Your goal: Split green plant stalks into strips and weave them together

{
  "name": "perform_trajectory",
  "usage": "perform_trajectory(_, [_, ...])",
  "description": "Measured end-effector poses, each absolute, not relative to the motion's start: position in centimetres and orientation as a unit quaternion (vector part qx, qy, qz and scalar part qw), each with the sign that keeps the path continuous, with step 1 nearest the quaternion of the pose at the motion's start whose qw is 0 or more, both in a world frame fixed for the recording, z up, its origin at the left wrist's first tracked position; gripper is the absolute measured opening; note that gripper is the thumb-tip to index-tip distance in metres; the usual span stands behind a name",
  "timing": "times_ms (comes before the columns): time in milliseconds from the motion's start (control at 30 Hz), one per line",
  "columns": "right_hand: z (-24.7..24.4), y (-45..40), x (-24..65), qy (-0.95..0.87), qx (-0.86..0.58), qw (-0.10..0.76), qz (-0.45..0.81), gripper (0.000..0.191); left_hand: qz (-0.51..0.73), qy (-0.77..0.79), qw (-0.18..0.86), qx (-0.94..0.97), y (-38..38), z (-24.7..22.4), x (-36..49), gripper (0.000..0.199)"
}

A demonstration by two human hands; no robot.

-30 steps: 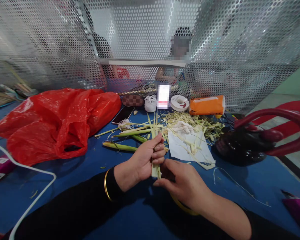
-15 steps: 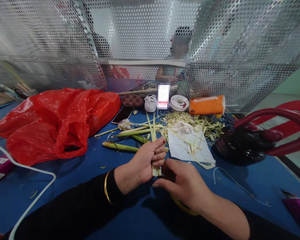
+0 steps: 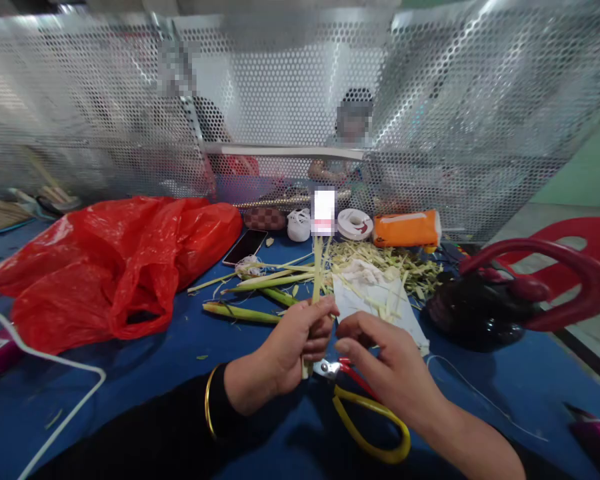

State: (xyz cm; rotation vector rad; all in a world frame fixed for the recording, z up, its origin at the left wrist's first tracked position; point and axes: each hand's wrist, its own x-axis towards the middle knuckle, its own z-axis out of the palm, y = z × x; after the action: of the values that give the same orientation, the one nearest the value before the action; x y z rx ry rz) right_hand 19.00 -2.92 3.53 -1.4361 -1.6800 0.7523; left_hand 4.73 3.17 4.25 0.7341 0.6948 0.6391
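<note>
My left hand [image 3: 300,343] is closed round several pale green plant strips [image 3: 319,267], which stick up above the fist, their cut ends showing below. My right hand [image 3: 387,363] is just to the right, its thumb and fingers apart. Scissors [image 3: 373,405] with yellow and red handles lie beneath and beside the right hand, blades pointing toward the strips' lower ends. Green stalks [image 3: 245,312] lie behind my left hand. White paper [image 3: 353,303] with scraps on it is behind the right hand.
A red plastic bag [image 3: 100,267] lies at left, near a phone [image 3: 245,248]. White tape roll [image 3: 355,225], orange packet [image 3: 407,229] and plant shavings [image 3: 415,263] line the back. A dark kettle [image 3: 475,313] stands right. A perforated metal screen [image 3: 280,87] rises behind.
My right hand has moved away from the strips' lower ends, its fingers more apart, and the scissors now show below it. The left hand keeps its grip. The view has tilted up slightly.
</note>
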Motion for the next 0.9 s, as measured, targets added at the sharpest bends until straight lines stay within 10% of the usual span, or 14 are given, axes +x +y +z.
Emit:
perform_trajectory(400, [3.7,-1.2,19.0,-0.392,-0.462,0.537,0.586,0.031,0.250,0.323,0.688,0.600,2.1,3.2,5.0,0.045])
perform_trajectory(900, [5.2,-0.6,20.8,-0.362,-0.446,0.612,0.543,0.024,0.198,0.329,0.662,0.644,2.4,3.9,4.7,0.050])
